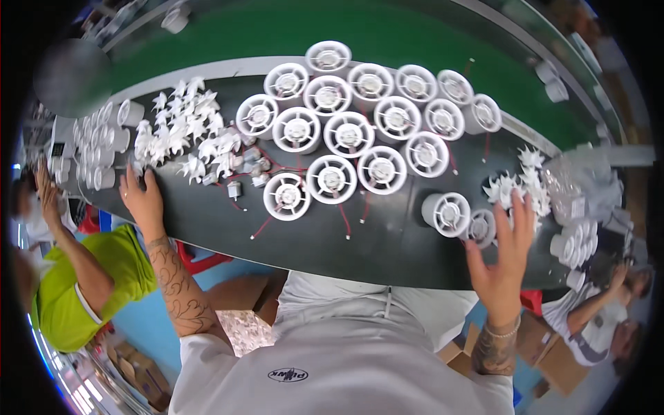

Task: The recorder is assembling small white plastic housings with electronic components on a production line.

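Observation:
My left hand is open, fingers apart, at the left side of the dark tabletop. Its fingertips are close to a pile of white star-shaped fan impellers. On the right, my right hand is also open, thumb and fingers spread. Beside its thumb is a translucent white cup; whether they touch I cannot tell. Past its fingertips lies a smaller heap of white impellers. A white round fan housing lies tilted next to the cup. Several white housings with motors and red wires stand grouped in the middle.
Small metal motors with red wires lie left of the housings. Stacked white cups stand far left, and more white parts far right beside clear plastic bags. A green belt runs behind. Co-workers sit on both sides.

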The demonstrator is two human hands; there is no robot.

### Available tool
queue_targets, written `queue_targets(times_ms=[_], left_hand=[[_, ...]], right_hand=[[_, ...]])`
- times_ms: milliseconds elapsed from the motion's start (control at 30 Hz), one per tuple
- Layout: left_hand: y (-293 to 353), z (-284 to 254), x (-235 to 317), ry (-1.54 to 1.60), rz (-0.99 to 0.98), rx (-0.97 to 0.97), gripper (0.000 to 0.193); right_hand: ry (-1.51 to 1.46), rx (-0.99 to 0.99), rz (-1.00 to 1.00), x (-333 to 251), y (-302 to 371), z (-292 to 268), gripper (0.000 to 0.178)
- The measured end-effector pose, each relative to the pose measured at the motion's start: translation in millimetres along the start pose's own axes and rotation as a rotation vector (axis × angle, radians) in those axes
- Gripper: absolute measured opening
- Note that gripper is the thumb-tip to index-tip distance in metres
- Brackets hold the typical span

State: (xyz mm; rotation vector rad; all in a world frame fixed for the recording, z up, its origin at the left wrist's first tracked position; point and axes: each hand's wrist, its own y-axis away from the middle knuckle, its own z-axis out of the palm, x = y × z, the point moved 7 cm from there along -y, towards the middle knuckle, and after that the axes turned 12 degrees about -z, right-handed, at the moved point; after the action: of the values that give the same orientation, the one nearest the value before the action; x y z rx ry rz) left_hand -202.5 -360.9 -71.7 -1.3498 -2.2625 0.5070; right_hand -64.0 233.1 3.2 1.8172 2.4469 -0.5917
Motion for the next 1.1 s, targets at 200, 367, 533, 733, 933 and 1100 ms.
queue_targets(times_ms=[200, 367, 533, 733, 933, 1100], left_hand=[[4.4, -9.2, 29.6, 0.177, -0.072, -0.087, 0.041], [25.5, -32.3, 28.5, 0.368, -0.293, -0.114, 0.041], [34.9, -33.1, 27.8, 0.459, -0.211, -0.175, 0.037], [22.0, -15.8, 23.1, 0.555, -0.144, -0.383, 0.034], [27.3, -50.5, 45.1, 0.198, 0.065, -0.33, 0.037], [36.5, -28.8, 53.7, 0.354, -0.046, -0.305, 0.034]], right_hand=[[-0.047, 0.005, 0.074, -4.1, 23.3, 5.4, 0.061], [-0.224, 0.233, 0.107, 11.3, 41.5, 17.8, 0.046], [-0.208, 0.359, 0.206, 7.8, 71.6, 8.2, 0.036], [-0.227, 0.511, 0.259, 15.4, 106.2, 5.3, 0.033], [-0.231, 0.454, 0.233, -2.9, 96.3, 18.3, 0.031], [-0.085, 0.394, 0.21, 12.2, 121.7, 20.8, 0.032]])
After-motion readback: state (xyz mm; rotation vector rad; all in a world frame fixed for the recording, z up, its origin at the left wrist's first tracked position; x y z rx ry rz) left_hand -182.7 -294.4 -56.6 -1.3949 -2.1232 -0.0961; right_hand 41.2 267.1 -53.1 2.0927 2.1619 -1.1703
